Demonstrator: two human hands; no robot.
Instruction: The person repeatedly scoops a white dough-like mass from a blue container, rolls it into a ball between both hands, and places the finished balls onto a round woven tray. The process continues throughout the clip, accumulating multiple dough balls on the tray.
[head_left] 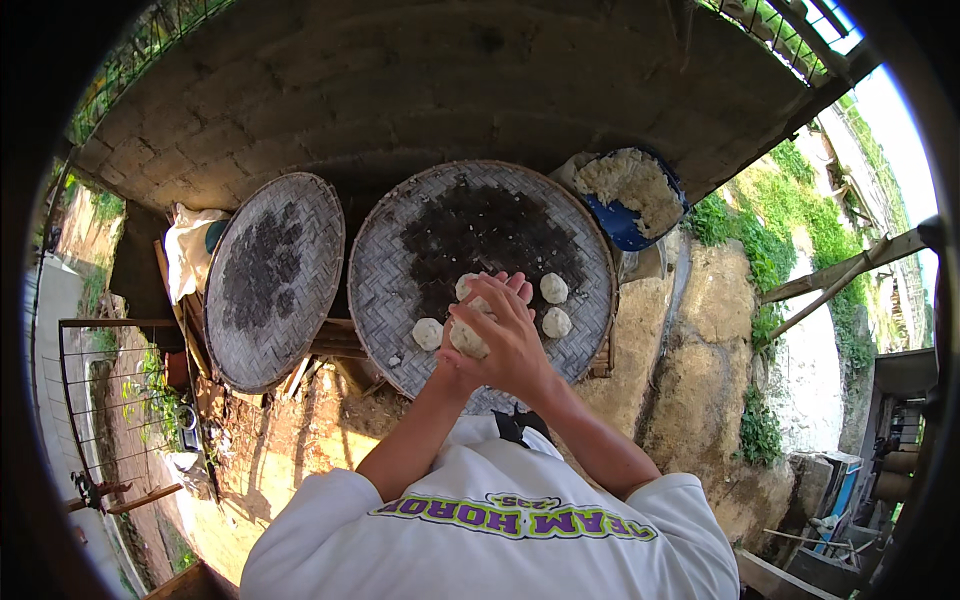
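Observation:
Above the near part of a round woven tray [385, 270], both my hands are pressed around a ball of pale dough [468, 340]. My right hand [512, 335] lies over the top of it, fingers curved. Beneath is my left hand [462, 366], mostly hidden by the right one and the ball. Several more pale balls rest on the tray: one ball [428, 334] to the left of my hands, another ball [466, 287] just beyond them, and on the right a far ball [554, 288] and a nearer ball [557, 322]. The tray's middle is dark and wet-looking.
At the far right stands a blue tub [625, 232] heaped with pale, crumbly mash [632, 190]. A second woven tray [262, 345] leans at the left, beside a whitish cloth or sack [190, 250]. A block wall [400, 90] rises behind; a wire fence panel [110, 400] stands left.

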